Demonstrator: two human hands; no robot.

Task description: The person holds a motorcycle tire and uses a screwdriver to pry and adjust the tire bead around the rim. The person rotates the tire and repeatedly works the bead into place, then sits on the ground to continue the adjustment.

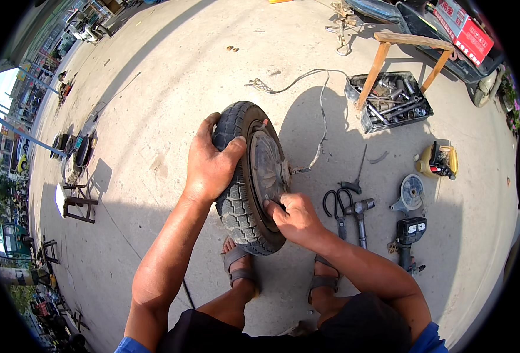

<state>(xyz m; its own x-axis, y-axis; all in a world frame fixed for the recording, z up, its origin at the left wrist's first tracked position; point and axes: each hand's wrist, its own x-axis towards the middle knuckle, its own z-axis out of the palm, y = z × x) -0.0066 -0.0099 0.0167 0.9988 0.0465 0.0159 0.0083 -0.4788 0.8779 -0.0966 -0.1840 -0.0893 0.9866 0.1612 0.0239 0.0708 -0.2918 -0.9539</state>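
Between my arms a wheel stands upright on the ground, with a black knobbly tyre [240,219] around a dusty metal hub [266,159]. My left hand [210,163] is closed over the tyre's upper left side, thumb across the tread toward the rim. At the lower right of the hub, my right hand [295,219] has its fingers pinched together by the rim edge. What sits in that pinch is too small and covered to make out. From the hub's axle a grey cable [324,120] runs out across the ground to the right.
Right of the wheel lie black-handled scissors [340,207], a hammer [361,219], a screwdriver [354,186], a round metal cover [411,193] and a cordless power tool [410,235]. Beyond are a cut yellow container [438,161] and a wooden-handled toolbox [380,125]. A small stool [74,202] stands left.
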